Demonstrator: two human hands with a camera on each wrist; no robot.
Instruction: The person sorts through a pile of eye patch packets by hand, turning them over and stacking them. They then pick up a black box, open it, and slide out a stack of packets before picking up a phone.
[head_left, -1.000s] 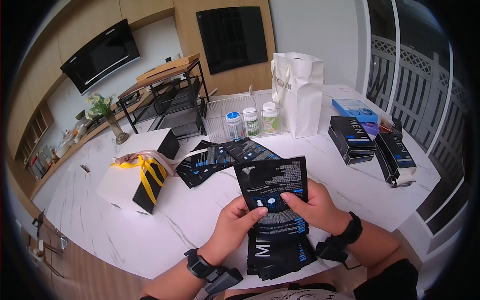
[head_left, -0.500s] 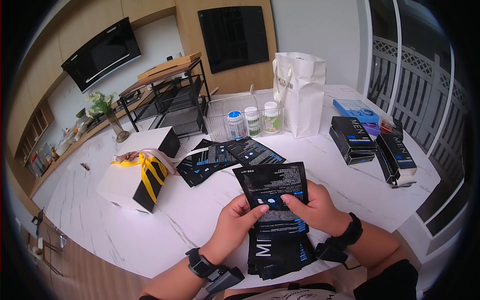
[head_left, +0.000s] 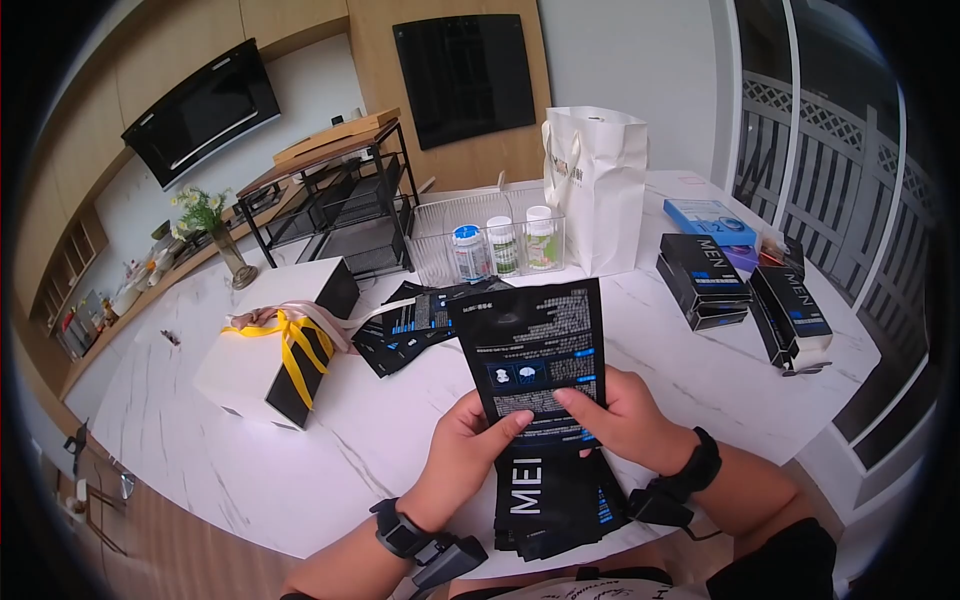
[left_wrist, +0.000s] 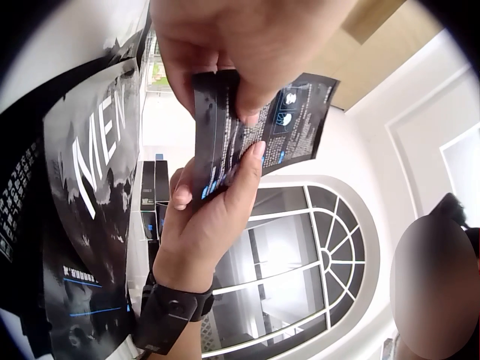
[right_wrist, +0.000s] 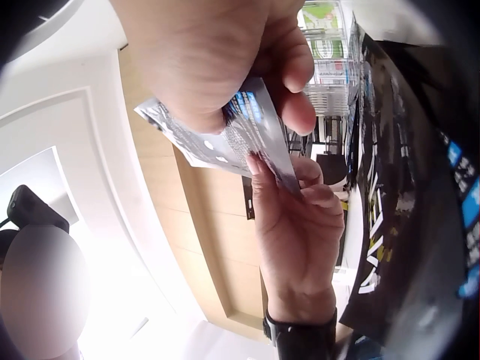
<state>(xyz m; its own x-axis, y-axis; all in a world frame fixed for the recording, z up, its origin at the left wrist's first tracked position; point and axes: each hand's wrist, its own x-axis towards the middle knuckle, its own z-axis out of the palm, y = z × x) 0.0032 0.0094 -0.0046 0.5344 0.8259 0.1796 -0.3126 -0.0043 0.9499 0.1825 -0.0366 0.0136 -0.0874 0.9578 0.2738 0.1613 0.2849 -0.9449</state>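
Between both hands is a black foil packet [head_left: 530,340] printed with white and blue text and two small pictures, held upright and leaning back a little. My left hand [head_left: 462,440] pinches its left lower side, thumb lying across the front. On the opposite side my right hand [head_left: 636,418] pinches it the same way, fingers behind. Below them, at the table's near edge, lies a pile of similar black packets [head_left: 560,510], the top one lettered in large white capitals. More black packets [head_left: 405,330] are spread further back, partly hidden by the held one.
A white and black box [head_left: 262,360] with yellow and pink ribbons stands left. Behind are a clear bin [head_left: 430,245] with several bottles, a white paper bag [head_left: 605,190] and a black rack [head_left: 360,220]. Black "MEN" boxes [head_left: 705,275] and a blue box [head_left: 710,218] sit right.
The held packet has risen and shifted slightly left, showing more of the pile's top packet beneath it. Both hands keep their pinch on it.
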